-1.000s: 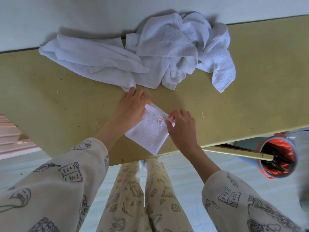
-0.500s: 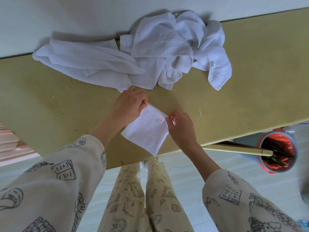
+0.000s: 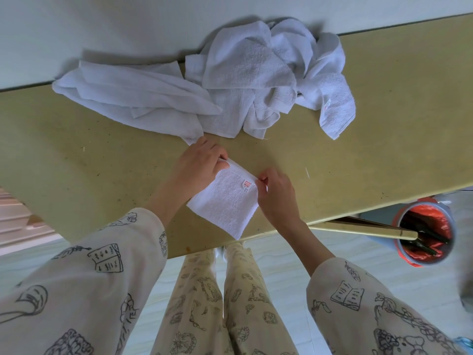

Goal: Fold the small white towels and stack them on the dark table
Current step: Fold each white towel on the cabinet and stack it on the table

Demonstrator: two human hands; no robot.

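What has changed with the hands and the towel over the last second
Very little. The left hand curled in from lying flat on the folded towel and now pinches its far left corner. The right hand keeps pinching the corner by the red label. The folded towel and the pile of loose towels stay where they were on the table.

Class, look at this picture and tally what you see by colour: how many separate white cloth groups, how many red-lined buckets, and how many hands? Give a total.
White: 2, the folded towel and the unfolded towel heap; towels within it cannot be counted
Red-lined bucket: 1
Hands: 2, left hand and right hand
Total: 5
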